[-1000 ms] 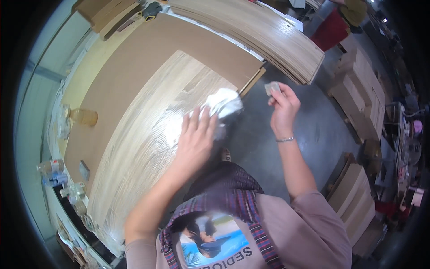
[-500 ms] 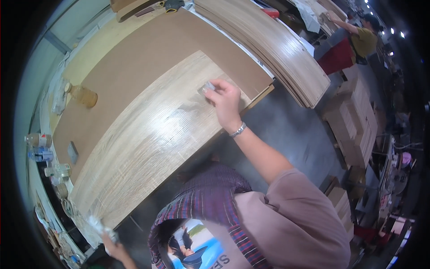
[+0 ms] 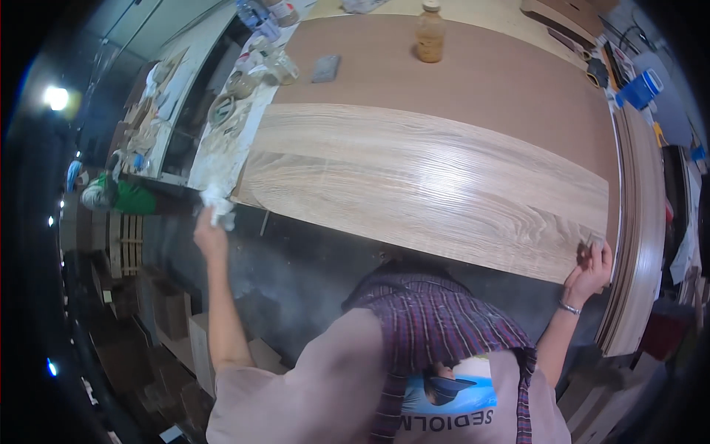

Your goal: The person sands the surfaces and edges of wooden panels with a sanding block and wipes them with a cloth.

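A long light wood-grain board (image 3: 384, 174) lies in front of me on a brown sheet (image 3: 503, 92). At its near left end, my left hand (image 3: 211, 237) is closed on a crumpled white cloth (image 3: 217, 205), just off the board's edge. Far to the right, my right hand (image 3: 590, 272) is at the near right corner of the board. Its fingers pinch a small greyish block (image 3: 594, 240) against the surface. Part of the block is hidden by the fingers.
Another grey block (image 3: 325, 69) and a jar of yellowish liquid (image 3: 430, 37) stand on the brown sheet. Clear containers (image 3: 277, 66) crowd the left edge. Stacked panels (image 3: 640, 222) and a blue bottle (image 3: 640, 89) are at right. A person in green (image 3: 129, 197) is far left.
My view has swung to the left. My right hand has moved to the board's near right corner with the block, and my left hand with the cloth now shows beyond the left end.
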Action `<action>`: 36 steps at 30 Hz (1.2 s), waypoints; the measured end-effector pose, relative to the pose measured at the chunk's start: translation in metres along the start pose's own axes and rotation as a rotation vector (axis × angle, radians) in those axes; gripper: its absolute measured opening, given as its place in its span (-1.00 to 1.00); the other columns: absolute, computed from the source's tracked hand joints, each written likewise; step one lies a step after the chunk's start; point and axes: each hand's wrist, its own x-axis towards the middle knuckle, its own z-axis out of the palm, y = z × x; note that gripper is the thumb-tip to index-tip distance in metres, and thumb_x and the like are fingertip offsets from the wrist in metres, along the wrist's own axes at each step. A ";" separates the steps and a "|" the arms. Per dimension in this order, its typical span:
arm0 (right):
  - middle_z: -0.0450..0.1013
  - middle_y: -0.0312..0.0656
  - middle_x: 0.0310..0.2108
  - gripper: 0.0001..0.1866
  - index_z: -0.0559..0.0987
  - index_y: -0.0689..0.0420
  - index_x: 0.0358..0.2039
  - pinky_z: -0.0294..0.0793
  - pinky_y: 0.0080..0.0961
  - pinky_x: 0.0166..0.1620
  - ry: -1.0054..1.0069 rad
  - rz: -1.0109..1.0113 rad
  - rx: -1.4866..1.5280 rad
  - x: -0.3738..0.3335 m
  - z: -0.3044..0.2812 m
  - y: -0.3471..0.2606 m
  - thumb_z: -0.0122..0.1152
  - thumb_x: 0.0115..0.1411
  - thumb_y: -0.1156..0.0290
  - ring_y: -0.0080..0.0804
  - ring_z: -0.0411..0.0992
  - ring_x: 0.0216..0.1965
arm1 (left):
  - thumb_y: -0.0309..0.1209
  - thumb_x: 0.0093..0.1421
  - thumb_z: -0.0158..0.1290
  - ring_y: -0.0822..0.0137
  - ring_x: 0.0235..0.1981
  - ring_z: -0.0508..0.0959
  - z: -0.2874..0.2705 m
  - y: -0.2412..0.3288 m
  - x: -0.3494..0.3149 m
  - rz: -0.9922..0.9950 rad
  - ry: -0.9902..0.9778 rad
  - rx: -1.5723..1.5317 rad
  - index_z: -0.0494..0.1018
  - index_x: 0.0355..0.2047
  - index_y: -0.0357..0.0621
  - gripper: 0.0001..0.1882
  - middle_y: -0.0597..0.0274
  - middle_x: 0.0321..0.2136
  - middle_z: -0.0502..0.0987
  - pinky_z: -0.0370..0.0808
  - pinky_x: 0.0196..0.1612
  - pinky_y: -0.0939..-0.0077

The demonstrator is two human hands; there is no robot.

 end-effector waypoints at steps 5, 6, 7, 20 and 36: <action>0.47 -0.29 -0.36 -0.82 0.53 0.31 -0.10 0.34 -0.69 -0.33 -0.026 -0.011 -0.010 -0.002 0.004 -0.004 0.13 0.32 0.54 -0.63 0.30 -0.45 | -0.53 0.17 0.17 0.05 -0.06 0.60 0.001 0.152 -0.009 0.264 -0.045 -0.392 0.47 0.06 -0.38 -0.58 -0.15 -0.08 0.59 0.48 0.05 0.34; 0.48 -0.28 -0.35 -0.82 0.53 0.31 -0.10 0.35 -0.68 -0.33 -0.025 -0.012 -0.028 0.000 -0.003 -0.002 0.13 0.32 0.54 -0.62 0.31 -0.44 | -0.49 0.13 0.20 -0.01 0.00 0.57 0.000 0.199 -0.029 0.217 -0.362 -0.532 0.47 0.07 -0.34 -0.53 -0.16 -0.04 0.56 0.45 0.11 0.28; 0.48 -0.28 -0.35 -0.82 0.53 0.30 -0.09 0.35 -0.67 -0.33 -0.025 -0.015 -0.038 0.003 -0.003 -0.001 0.13 0.32 0.54 -0.62 0.31 -0.44 | -0.49 0.13 0.20 -0.01 0.00 0.57 0.008 0.200 -0.027 0.218 -0.356 -0.540 0.47 0.07 -0.34 -0.53 -0.16 -0.04 0.56 0.45 0.11 0.28; 0.45 -0.34 -0.39 -0.86 0.55 0.23 -0.16 0.33 -0.67 -0.39 0.023 -0.055 -0.003 -0.005 0.008 -0.006 0.18 0.28 0.51 -0.63 0.33 -0.45 | -0.60 0.08 0.00 -0.11 0.31 0.26 0.147 0.400 -0.067 1.010 -0.443 -0.729 0.35 0.19 -0.26 -0.41 -0.18 0.22 0.34 0.03 0.42 -0.03; 0.54 -0.16 -0.27 -0.78 0.57 0.34 -0.13 0.43 -0.65 -0.38 0.495 -0.245 -0.050 -0.076 -0.070 -0.100 0.22 0.19 0.61 -0.57 0.45 -0.39 | -0.36 0.03 0.22 -0.01 -0.11 0.56 0.089 0.569 -0.191 1.795 -0.695 -1.030 0.60 -0.25 -0.07 -0.76 -0.05 -0.13 0.55 0.52 -0.18 0.15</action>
